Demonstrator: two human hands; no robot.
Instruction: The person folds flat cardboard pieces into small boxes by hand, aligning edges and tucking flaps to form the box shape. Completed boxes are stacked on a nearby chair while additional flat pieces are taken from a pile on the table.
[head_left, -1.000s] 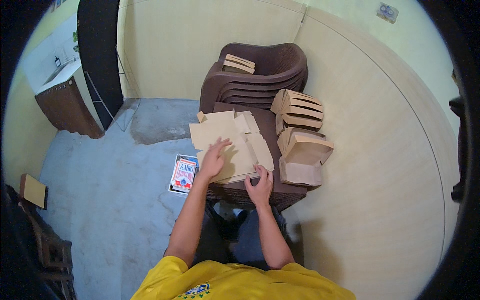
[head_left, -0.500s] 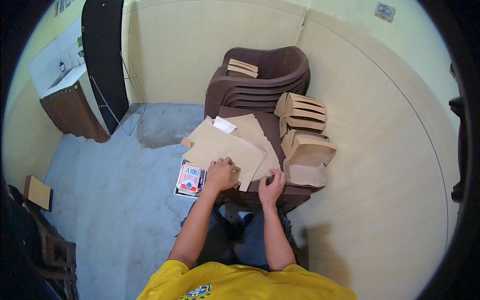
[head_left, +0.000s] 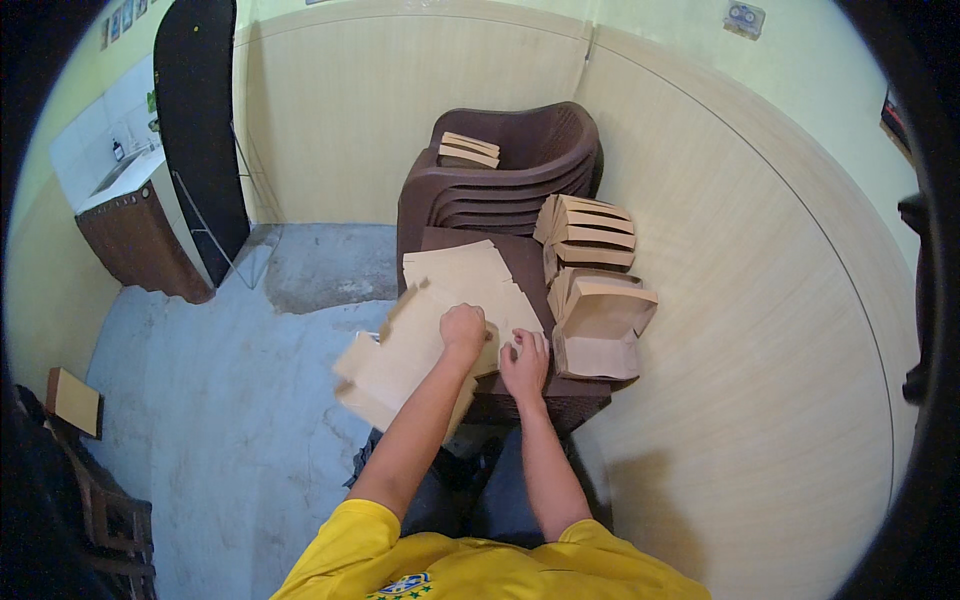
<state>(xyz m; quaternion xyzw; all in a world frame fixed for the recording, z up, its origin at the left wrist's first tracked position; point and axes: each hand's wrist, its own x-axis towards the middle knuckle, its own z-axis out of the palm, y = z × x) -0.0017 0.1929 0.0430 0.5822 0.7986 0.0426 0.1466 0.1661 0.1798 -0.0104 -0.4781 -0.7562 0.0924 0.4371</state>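
Folded cartons (head_left: 600, 355) are already ranged along the right edge of the chair seat (head_left: 527, 258); flat sheets (head_left: 468, 263) there are left unfolded. One cardboard blank (head_left: 400, 352), overhanging the left edge, is clutched in the left hand (head_left: 463, 328); the right hand's (head_left: 525, 364) grip cannot be told.

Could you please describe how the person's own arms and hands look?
The left hand and right hand are ungloved, and both forearms are bare. The yellow shirt has short sleeves and a blue crest.
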